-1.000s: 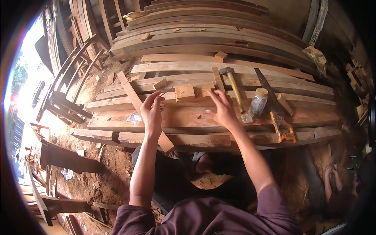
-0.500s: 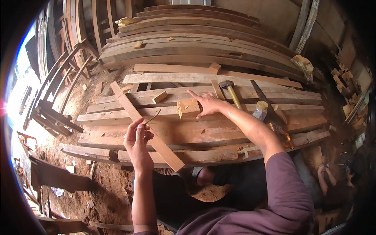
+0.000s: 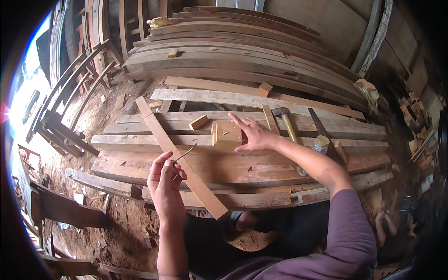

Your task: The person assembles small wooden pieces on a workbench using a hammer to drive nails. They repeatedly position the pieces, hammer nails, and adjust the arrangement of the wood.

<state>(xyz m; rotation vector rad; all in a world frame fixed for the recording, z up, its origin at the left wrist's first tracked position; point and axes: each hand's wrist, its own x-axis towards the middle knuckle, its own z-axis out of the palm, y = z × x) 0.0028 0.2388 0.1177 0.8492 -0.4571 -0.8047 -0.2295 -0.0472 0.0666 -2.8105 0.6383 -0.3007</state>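
Note:
My left hand (image 3: 167,186) pinches a thin, dark, slightly curved piece of metal (image 3: 187,153), which looks like a bent nail. It is held up in front of a long flat wooden strip (image 3: 175,151) that lies slantwise across the beams. My right hand (image 3: 255,134) is open, fingers spread, resting at the right side of a short wooden block (image 3: 227,134). A small metal spot shows on the block's top. Just beyond that hand lies a hammer (image 3: 288,125) with a yellowish handle. A dark saw blade (image 3: 317,122) lies to its right, partly hidden by my forearm.
Several thick beams (image 3: 140,163) form the work surface. A clear container with a yellowish lid (image 3: 322,141) stands near my right forearm. A small wood offcut (image 3: 199,122) sits left of the block. Stacked planks (image 3: 224,51) lie beyond; a wooden frame (image 3: 70,100) stands at left.
The view has shifted a little. My right hand has slid slightly along the block, showing more of its top. My left hand keeps the metal piece, and my right forearm now covers the saw's orange handle.

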